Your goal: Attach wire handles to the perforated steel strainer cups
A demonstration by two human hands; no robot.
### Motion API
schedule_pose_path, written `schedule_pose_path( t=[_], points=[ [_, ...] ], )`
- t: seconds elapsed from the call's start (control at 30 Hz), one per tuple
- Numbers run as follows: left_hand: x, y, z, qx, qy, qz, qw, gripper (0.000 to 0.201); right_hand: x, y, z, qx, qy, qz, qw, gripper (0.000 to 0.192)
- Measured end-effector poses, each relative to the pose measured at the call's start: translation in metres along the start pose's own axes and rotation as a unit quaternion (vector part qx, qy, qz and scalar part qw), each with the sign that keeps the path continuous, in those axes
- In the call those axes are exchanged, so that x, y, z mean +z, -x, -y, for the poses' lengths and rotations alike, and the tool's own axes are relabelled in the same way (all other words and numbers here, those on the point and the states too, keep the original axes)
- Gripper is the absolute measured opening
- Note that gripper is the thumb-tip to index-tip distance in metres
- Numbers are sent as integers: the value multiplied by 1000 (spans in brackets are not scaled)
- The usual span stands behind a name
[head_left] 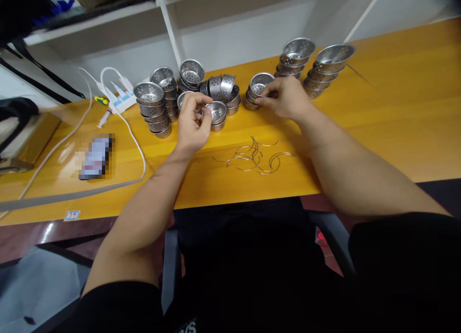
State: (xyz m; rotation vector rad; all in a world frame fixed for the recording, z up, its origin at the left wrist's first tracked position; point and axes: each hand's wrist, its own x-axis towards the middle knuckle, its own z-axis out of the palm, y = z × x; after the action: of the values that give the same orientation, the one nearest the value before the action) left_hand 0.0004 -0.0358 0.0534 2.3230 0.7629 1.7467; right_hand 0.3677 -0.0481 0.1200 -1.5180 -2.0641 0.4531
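My right hand (286,97) pinches the rim of a perforated steel cup (261,85), which sits in a short stack on the table. My left hand (195,122) is half curled beside another short stack of perforated cups (217,113). A gap shows between its thumb and index fingertip, close to the top cup's rim; whether they touch is unclear. Part of a cup (185,99) behind is hidden by that hand. Between my forearms lies a loose pile of thin curved metal wires (254,155).
Taller cup stacks stand at left (154,110) and right (329,66); some cups lie sideways (218,87) between. A power strip (122,100), white cable (139,148), yellow-handled tool (102,101) and blurred phone-like object (96,156) are on the left. White shelving (245,30) rises behind.
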Motion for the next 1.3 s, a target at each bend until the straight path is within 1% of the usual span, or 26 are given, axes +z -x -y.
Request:
schedule_pose_path(
  t=[0.1,0.2,0.27,0.33,0.43,0.47,0.53,0.6,0.67,0.7,0.73,0.8,0.87,0.9,0.93,0.97,1.03,1.1,1.13,1.17,1.2,1.23,1.3],
  points=[
    [0,-1,-3,-5,4,2,1000,74,0,-3,-1,25,-17,-24,999,35],
    [1,0,0,-14,6,7,1000,74,3,-5,-4,52,-13,-67,996,32],
    [1,1,3,-13,11,10,1000,73,5,-5,-5,53,-13,-85,995,30],
    [2,2,7,-11,20,16,1000,69,5,-3,-3,25,-16,-104,994,33],
    [3,5,9,-38,36,36,998,63,0,7,11,-49,-30,-139,989,44],
    [5,6,8,-51,42,46,997,63,-2,12,19,-76,-38,-139,987,47],
    [7,9,5,-68,53,71,994,70,-5,25,38,-132,-66,-106,983,48],
    [11,12,2,-60,63,99,991,87,-2,36,56,-192,-99,-43,976,48],
    [14,14,0,-40,68,129,989,104,6,44,69,-248,-129,19,960,50],
    [15,14,0,-32,68,142,987,111,10,47,73,-270,-141,37,952,50],
    [15,14,0,-27,67,152,986,115,14,48,76,-283,-151,43,946,49],
    [15,13,2,-32,58,154,986,119,16,48,76,-278,-160,16,947,46],
    [12,12,3,-48,42,135,989,118,9,46,72,-238,-164,-23,957,48],
    [10,11,3,-57,31,123,990,117,3,45,69,-212,-164,-34,963,49],
    [8,10,3,-64,21,112,991,114,-4,45,66,-190,-157,-30,969,50],
    [5,9,2,-68,10,102,992,111,-10,44,64,-174,-138,-6,975,53],
    [1,8,-2,-72,-6,83,994,106,-17,44,62,-162,-74,86,980,60],
    [0,6,-7,-77,-13,68,995,106,-14,46,64,-165,-11,195,967,73],
    [0,5,-10,-79,-14,64,995,108,-9,47,67,-169,9,236,957,80],
    [1,5,-12,-80,-15,64,995,109,-2,48,71,-173,22,264,949,83],
    [1,4,-15,-78,-16,67,995,109,5,49,75,-178,32,282,942,80],
    [2,3,-17,-75,-17,70,995,108,11,49,79,-182,39,295,937,72],
    [2,2,-20,-70,-17,72,995,106,20,50,85,-184,45,316,930,50]
  ],
)
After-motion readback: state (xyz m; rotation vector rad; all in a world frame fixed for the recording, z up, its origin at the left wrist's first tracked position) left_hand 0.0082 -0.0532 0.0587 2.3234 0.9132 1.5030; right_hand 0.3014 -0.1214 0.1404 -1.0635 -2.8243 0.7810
